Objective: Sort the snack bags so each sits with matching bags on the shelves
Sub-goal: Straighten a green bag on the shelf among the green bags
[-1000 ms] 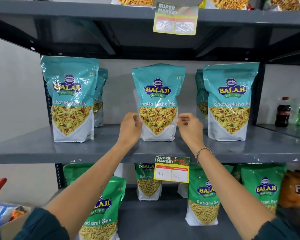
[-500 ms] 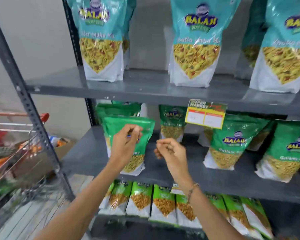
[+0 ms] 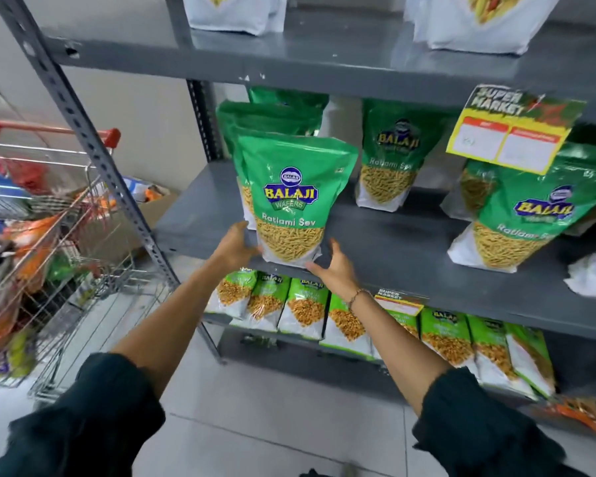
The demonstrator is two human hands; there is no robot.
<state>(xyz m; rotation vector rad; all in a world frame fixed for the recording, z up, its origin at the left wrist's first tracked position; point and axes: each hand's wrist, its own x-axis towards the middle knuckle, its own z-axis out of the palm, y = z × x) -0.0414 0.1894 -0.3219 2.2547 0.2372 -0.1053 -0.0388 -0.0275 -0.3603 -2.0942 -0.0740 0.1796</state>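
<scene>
A green Balaji Ratlami Sev bag (image 3: pixel 291 197) stands upright at the front left of the grey middle shelf (image 3: pixel 386 249). My left hand (image 3: pixel 236 246) presses against its lower left side. My right hand (image 3: pixel 334 268) is spread open by its lower right corner, fingertips touching the base. More green Ratlami Sev bags stand behind it (image 3: pixel 272 118), further right (image 3: pixel 389 156) and at the far right (image 3: pixel 516 215). Smaller green bags (image 3: pixel 303 304) line the shelf below. White bottoms of other bags (image 3: pixel 236 10) show on the top shelf.
A wire shopping cart (image 3: pixel 45 235) with a red handle, full of mixed packets, stands to the left on the tiled floor. A perforated grey upright (image 3: pixel 83 132) frames the rack's left. A yellow price tag (image 3: pixel 510 132) hangs from the upper shelf edge. A cardboard box (image 3: pixel 152 204) sits behind.
The view has dropped from the teal-bag shelf to the green-bag shelf. My hands came down from the teal bag and now flank the front green Ratlami Sev bag.
</scene>
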